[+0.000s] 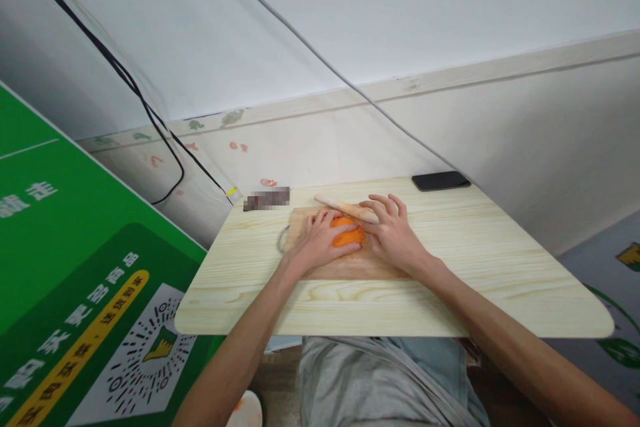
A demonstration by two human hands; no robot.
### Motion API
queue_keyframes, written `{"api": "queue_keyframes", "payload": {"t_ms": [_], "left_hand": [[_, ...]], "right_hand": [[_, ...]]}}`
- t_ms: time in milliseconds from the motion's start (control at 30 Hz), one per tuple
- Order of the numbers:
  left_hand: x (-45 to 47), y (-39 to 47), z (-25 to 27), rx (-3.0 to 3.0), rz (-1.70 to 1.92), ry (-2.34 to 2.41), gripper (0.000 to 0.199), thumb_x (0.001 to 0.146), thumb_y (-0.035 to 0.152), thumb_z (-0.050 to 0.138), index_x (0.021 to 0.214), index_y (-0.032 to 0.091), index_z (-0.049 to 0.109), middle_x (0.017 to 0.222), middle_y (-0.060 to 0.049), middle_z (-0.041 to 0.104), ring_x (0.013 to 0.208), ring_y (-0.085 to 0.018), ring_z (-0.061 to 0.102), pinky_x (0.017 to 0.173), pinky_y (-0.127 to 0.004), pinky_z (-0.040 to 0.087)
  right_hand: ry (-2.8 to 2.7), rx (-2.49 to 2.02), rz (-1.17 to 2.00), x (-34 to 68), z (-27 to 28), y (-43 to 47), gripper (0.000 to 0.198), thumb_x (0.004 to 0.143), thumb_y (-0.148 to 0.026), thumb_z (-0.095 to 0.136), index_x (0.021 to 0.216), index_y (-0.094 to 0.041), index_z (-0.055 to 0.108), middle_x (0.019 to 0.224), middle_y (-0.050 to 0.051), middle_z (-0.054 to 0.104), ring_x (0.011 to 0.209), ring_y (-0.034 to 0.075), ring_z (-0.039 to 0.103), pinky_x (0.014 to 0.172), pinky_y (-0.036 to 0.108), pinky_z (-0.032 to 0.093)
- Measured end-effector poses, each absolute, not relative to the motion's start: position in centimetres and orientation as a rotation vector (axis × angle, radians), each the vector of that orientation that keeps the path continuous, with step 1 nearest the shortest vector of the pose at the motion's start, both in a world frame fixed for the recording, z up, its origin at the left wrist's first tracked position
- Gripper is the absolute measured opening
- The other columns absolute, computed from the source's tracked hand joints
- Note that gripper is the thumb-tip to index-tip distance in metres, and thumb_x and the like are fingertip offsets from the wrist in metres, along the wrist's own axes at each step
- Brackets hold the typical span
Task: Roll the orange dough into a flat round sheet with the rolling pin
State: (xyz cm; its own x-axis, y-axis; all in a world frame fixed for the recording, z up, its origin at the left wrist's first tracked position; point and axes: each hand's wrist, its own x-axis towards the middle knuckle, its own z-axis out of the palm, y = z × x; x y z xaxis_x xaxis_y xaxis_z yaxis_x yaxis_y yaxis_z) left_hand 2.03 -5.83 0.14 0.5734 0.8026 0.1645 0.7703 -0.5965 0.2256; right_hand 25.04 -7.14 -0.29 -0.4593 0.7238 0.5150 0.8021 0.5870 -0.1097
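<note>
An orange lump (346, 233), soft-looking like dough or modelling clay, lies on a wooden board (340, 268). My left hand (317, 238) is curled round its left side, fingers over the far edge and thumb along the near edge. At the lump's right side is my right hand (395, 230), its fingers spread and raised, its thumb reaching to the lump's edge. Just beyond both hands a wooden rolling pin (341, 204) lies slantwise, its right end partly behind my right fingers. The lump's left part is hidden under my left hand.
The board has a metal ring (283, 239) at its left end. On the pale table (240, 303), a black phone (441, 181) lies at the back right and a blurred-out item (267, 199) at the back left. A wall stands behind; a green sign (75, 267) stands left.
</note>
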Motion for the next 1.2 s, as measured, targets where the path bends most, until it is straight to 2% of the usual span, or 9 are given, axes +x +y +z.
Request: {"api": "queue_keyframes", "payload": {"t_ms": [233, 333, 533, 733, 1000, 1200], "left_hand": [[2.0, -5.9, -0.1, 2.661, 0.39, 1.334, 0.043, 0.103, 0.062, 0.06, 0.139, 0.04, 0.07, 0.15, -0.008, 0.056, 0.141, -0.035, 0.045, 0.116, -0.059, 0.036], [2.1, -5.9, -0.2, 2.648, 0.39, 1.35, 0.043, 0.102, 0.062, 0.061, 0.137, 0.04, 0.071, 0.149, -0.007, 0.058, 0.139, -0.035, 0.046, 0.115, -0.058, 0.037], [2.2, -5.9, -0.2, 2.625, 0.406, 1.348, 0.044, 0.101, 0.063, 0.061, 0.137, 0.04, 0.071, 0.147, -0.006, 0.059, 0.138, -0.035, 0.046, 0.115, -0.056, 0.037], [2.1, -5.8, -0.3, 2.653, 0.41, 1.311, 0.045, 0.102, 0.063, 0.06, 0.137, 0.038, 0.072, 0.146, -0.007, 0.06, 0.135, -0.035, 0.048, 0.114, -0.056, 0.038], [2.1, -5.7, -0.3, 2.657, 0.415, 1.303, 0.044, 0.1, 0.063, 0.062, 0.135, 0.039, 0.073, 0.146, -0.006, 0.06, 0.135, -0.036, 0.048, 0.115, -0.057, 0.039], [2.4, -5.9, -0.3, 2.648, 0.433, 1.355, 0.043, 0.1, 0.061, 0.064, 0.136, 0.038, 0.072, 0.145, -0.007, 0.061, 0.134, -0.036, 0.049, 0.113, -0.058, 0.04]], "right_hand": [[-2.355, -1.197, -0.185, 25.2, 0.1, -7.5, 0.04, 0.083, -0.009, 0.062, 0.107, -0.027, 0.088, 0.145, 0.011, 0.065, 0.147, 0.037, 0.043, 0.129, 0.063, 0.014], [-2.371, -1.232, -0.186, 25.5, -0.3, -8.6, 0.042, 0.08, -0.008, 0.062, 0.108, -0.026, 0.087, 0.148, 0.011, 0.063, 0.148, 0.037, 0.041, 0.129, 0.061, 0.014], [-2.334, -1.349, -0.254, 24.7, -2.1, -10.7, 0.048, 0.079, -0.006, 0.056, 0.119, -0.017, 0.082, 0.152, 0.019, 0.059, 0.153, 0.037, 0.034, 0.127, 0.061, 0.019], [-2.303, -1.424, -0.281, 23.3, -1.9, -11.0, 0.036, 0.086, -0.011, 0.056, 0.111, -0.016, 0.081, 0.154, 0.02, 0.058, 0.153, 0.038, 0.034, 0.125, 0.061, 0.024], [-2.29, -1.427, -0.199, 23.1, -1.7, -10.6, 0.034, 0.087, -0.011, 0.056, 0.109, -0.017, 0.08, 0.157, 0.02, 0.054, 0.153, 0.037, 0.032, 0.122, 0.058, 0.03], [-2.246, -1.432, -0.362, 23.7, -2.9, -11.5, 0.046, 0.08, -0.008, 0.057, 0.119, -0.018, 0.078, 0.156, 0.019, 0.056, 0.158, 0.039, 0.027, 0.127, 0.068, 0.011]]}}
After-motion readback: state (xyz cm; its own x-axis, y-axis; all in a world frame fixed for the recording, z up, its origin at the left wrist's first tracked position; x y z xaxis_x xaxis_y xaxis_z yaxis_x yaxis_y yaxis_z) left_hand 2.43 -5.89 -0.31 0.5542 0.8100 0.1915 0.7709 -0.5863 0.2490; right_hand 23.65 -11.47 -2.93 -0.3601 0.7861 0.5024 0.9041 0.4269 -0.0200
